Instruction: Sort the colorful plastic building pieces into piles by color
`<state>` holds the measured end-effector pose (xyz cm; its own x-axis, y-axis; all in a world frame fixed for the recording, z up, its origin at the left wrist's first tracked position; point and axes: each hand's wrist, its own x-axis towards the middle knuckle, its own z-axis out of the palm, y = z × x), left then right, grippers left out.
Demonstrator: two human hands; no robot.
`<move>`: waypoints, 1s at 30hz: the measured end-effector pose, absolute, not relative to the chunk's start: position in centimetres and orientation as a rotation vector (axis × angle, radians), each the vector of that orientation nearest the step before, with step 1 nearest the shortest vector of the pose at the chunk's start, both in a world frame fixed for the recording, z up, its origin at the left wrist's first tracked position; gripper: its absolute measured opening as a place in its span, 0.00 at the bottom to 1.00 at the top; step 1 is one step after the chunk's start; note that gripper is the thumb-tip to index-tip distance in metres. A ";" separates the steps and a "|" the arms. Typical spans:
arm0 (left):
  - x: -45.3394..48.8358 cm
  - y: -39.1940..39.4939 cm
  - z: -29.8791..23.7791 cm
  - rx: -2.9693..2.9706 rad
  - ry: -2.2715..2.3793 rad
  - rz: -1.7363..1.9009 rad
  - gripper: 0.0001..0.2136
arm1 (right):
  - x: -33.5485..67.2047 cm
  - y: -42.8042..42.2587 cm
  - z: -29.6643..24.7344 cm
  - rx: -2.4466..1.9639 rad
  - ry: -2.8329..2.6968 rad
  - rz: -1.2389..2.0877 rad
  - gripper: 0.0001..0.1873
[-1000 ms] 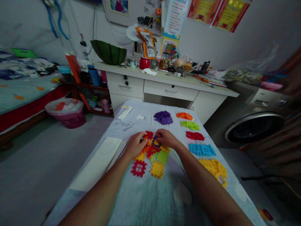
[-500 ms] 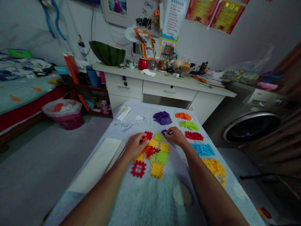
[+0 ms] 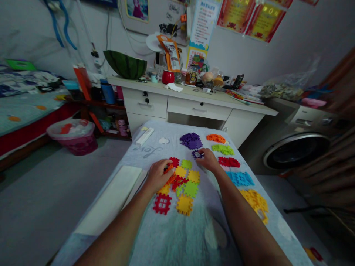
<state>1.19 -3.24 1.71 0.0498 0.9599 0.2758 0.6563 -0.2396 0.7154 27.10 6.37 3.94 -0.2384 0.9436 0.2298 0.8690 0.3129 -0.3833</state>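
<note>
My right hand (image 3: 208, 159) pinches the edge of a purple interlocking plastic tile (image 3: 196, 154) with an open middle, just below a purple tile pile (image 3: 190, 140). My left hand (image 3: 159, 174) curls closed around orange interlocking tiles (image 3: 170, 180); its fingertips hide part of them. Beside and below it lie mixed tiles: a red windowed tile (image 3: 162, 204), a yellow tile (image 3: 184, 204), a green tile (image 3: 191, 189) and a small red tile (image 3: 174, 162).
Orange (image 3: 216, 138), green (image 3: 223, 149), red (image 3: 229, 162), blue (image 3: 240, 178) and yellow piles (image 3: 254, 202) line the table's right side. A white box (image 3: 111, 199) lies at the left, a white strip (image 3: 145, 137) at the far left. Behind stands a white desk (image 3: 194, 107).
The purple tile in my right hand now shows more of its face and sits slightly lower. My left hand stays on the orange tiles. The view has shifted slightly.
</note>
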 end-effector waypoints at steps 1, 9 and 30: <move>1.2 -3.2 1.7 1.943 1.618 1.028 0.14 | 27.1 7.0 4.2 -1.604 -2.136 0.228 0.15; 1.1 -3.1 1.4 1.970 1.607 1.025 0.14 | 25.1 13.8 5.6 -1.664 -1.932 0.091 0.10; 1.5 -3.3 1.9 1.980 1.674 1.016 0.15 | 26.3 3.1 5.6 -1.410 -2.200 0.733 0.10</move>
<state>1.46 -3.32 1.91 0.0419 0.9553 0.2928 0.7006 -0.2370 0.6730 26.31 3.13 5.61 -0.3942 0.9165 0.0684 0.6923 0.3450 -0.6338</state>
